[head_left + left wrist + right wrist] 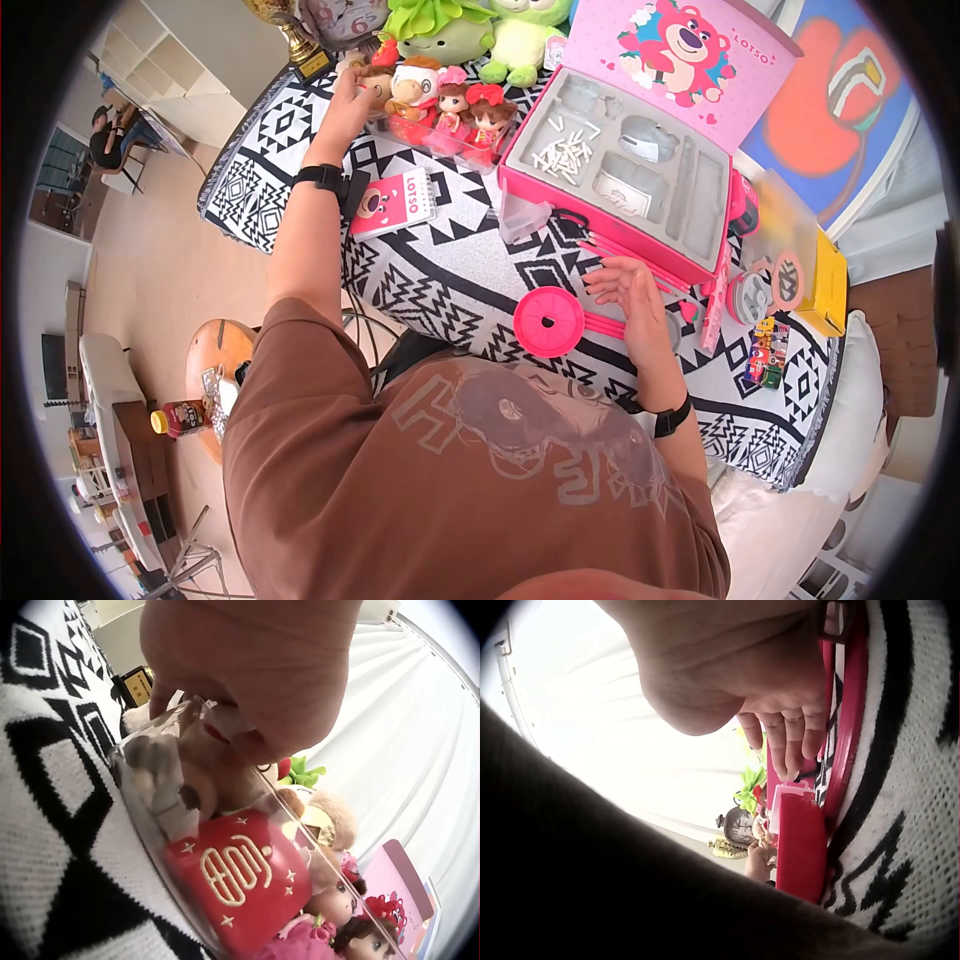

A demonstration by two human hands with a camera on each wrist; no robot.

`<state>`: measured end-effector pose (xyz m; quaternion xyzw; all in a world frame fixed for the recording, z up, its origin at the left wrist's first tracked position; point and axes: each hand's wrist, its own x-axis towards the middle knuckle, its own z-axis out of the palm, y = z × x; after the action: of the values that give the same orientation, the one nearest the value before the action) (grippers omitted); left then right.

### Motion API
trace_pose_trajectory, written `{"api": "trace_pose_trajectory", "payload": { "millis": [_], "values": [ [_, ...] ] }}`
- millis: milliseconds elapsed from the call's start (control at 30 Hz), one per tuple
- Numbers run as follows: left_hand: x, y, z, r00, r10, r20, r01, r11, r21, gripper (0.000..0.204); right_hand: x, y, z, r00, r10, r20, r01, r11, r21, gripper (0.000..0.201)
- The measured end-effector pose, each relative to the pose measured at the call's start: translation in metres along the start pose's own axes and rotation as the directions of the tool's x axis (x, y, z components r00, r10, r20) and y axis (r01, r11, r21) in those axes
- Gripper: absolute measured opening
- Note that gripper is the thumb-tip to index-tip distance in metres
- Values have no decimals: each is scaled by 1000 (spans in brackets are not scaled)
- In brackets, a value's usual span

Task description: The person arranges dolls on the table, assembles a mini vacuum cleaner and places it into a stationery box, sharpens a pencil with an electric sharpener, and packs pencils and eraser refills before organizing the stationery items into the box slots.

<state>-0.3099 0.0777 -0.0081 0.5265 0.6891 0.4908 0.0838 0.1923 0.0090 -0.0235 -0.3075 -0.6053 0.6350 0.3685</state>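
Dolls (455, 102) in clear box (438, 145), left hand (345, 105) on its end

Seen from the head, the box lies at 12 o'clock on a black-and-white cloth (470, 258), and the left hand grips its 10 o'clock end, fingers curled. A Lotso notepad (393, 203) lies at 5 o'clock from that hand. At 3 o'clock the right hand (637, 300) is empty, fingers loosely extended near pink sticks (640, 262); a pink disc (548, 322) lies at its 9 o'clock, an open pink gift box (590, 222) at its 12
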Motion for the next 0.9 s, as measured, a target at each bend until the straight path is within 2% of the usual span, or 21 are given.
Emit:
{"api": "trace_pose_trajectory", "payload": {
  "millis": [33,100,133,167,200,233,267,333,400,433,467,500,533,600,633,767,833,900],
  "values": [
    [1,0,0,1000,-1,-1,1,1000,1,43,0,0,0,1000,4,2,-4,1000,0,45],
    [0,16,0,978,-207,-35,204,976,-76,42,0,0,0,1000,5,2,-5,1000,-1,45],
    [5,7,1,978,-207,-35,204,976,-77,42,0,0,0,1000,5,1,-5,1000,-2,45],
    [14,-12,0,981,-46,-188,57,997,54,42,0,0,0,1000,6,0,-6,1000,-3,45],
    [20,-19,-3,940,133,-314,-70,976,205,42,0,0,0,1000,5,0,-5,1000,-2,45],
    [25,-26,-6,917,80,-391,4,978,210,43,0,0,-1,1000,4,0,-4,1000,0,45],
    [33,-39,-10,917,80,-391,3,978,209,43,0,0,-1,1000,4,-1,-4,1000,-1,45],
    [48,-79,-15,870,-205,-448,249,968,41,51,1,0,0,1000,-1,2,1,1000,0,45],
    [50,-90,-19,875,-212,-435,242,970,14,53,1,-1,0,1000,2,-1,-2,1000,4,44],
    [50,-96,-22,885,-377,-274,367,926,-88,52,1,-1,0,1000,6,-4,-6,1000,8,44],
    [49,-93,-24,853,-514,-91,496,852,-165,52,1,-1,0,1000,3,-6,-3,1000,7,44],
    [48,-88,-24,836,-549,-20,532,819,-215,51,1,-1,0,1000,11,-8,-11,1000,10,44],
    [50,-88,-23,837,-546,-19,530,820,-217,51,1,-1,0,1000,20,-9,-20,1000,13,44],
    [56,-90,-23,805,-593,-19,588,802,-103,50,1,-1,1,1000,21,-13,-21,1000,11,44],
    [66,-120,-21,835,-550,-5,544,828,-135,46,1,-1,1,1000,24,-14,-23,1000,11,44],
    [66,-100,-23,824,-565,32,562,809,-175,41,1,0,0,1000,28,-15,-28,1000,14,43],
    [67,-99,-27,792,-596,130,605,738,-299,32,1,1,0,1000,26,-15,-26,999,21,43],
    [75,-129,-36,798,-588,132,600,752,-275,32,1,1,0,1000,26,-12,-26,999,20,43]
  ]
}}
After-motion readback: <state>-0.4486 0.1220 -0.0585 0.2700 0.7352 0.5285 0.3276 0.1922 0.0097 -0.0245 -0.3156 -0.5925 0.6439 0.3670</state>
